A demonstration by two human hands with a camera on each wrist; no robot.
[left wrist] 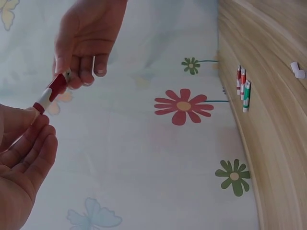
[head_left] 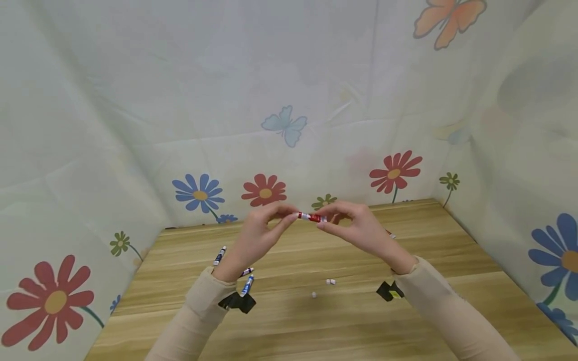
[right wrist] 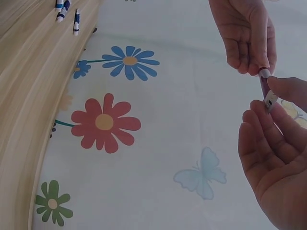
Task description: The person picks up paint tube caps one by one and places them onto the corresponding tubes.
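A small red-and-white paint tube (head_left: 314,217) is held up above the far part of the table, roughly level between both hands. My left hand (head_left: 259,235) pinches its left end, a red band, between thumb and fingertips. At the other end, my right hand (head_left: 361,230) grips the tube near its pale, flat-looking tip with thumb and fingers. The left wrist view shows the tube's (left wrist: 49,93) red and white body between the two hands. Fingertips hide both extremes of the tube.
Small white caps (head_left: 331,282) lie on the wooden table (head_left: 289,331), one (head_left: 313,295) apart. Blue tubes (head_left: 247,286) lie by my left wrist. Beyond my right hand lie red tubes (left wrist: 239,80) and a green tube (left wrist: 246,96). A flower-printed curtain (head_left: 316,160) surrounds the table's back and sides.
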